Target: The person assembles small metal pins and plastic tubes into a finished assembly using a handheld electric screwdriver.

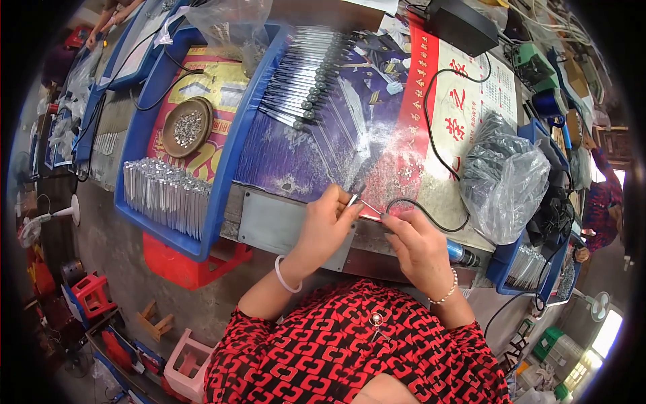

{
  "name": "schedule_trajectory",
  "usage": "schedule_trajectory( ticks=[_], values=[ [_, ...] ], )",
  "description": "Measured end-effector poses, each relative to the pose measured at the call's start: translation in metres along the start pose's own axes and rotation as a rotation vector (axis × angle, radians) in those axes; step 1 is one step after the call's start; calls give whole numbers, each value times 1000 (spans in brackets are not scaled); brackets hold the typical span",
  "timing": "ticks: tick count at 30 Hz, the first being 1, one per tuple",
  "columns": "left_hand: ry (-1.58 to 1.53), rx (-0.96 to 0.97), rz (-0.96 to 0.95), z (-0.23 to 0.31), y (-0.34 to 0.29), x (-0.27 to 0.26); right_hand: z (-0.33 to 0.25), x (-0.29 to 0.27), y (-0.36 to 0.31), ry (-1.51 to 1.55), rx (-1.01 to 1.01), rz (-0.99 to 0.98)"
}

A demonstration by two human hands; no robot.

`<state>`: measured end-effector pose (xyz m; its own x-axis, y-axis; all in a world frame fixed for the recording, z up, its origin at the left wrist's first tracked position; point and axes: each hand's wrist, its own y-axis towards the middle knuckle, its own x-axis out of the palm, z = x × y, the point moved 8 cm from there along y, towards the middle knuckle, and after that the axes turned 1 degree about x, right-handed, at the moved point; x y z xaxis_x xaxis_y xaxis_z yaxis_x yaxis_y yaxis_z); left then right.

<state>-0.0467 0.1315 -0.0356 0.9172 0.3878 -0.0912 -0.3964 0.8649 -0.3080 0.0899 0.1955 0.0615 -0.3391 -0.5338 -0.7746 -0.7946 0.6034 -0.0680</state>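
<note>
At the near edge of the bench, my left hand [328,219] pinches a short, slim metal piece [352,199] between thumb and fingers. A thin metal rod [369,207] runs from it toward my right hand [418,244], whose thumb and forefinger are closed on the rod's other end. Whether the two pieces are joined is too small to tell. Beneath the hands lies a printed poster sheet [282,161], strewn with tiny metal bits [397,182]. Beyond my left hand, several slender silver rods with dark ends [311,74] lie in a row.
To the left, a blue tray [225,161] holds upright silver strips [165,198] and a round brown dish [168,145] of small metal parts. On the right sit a grey plastic bag [501,178], a black cable [431,135] and a blue-handled tool [459,254]. A red stool [192,266] stands below.
</note>
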Motion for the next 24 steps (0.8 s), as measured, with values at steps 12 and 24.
schedule_trajectory(
  ticks=[12, 24],
  values=[
    [470, 385, 172, 44, -7, -5, -2, -5, -5, 144, -13, 35],
    [442, 328, 149, 35, -8, -8, 0, -5, -4, 124, -67, 93]
  ],
)
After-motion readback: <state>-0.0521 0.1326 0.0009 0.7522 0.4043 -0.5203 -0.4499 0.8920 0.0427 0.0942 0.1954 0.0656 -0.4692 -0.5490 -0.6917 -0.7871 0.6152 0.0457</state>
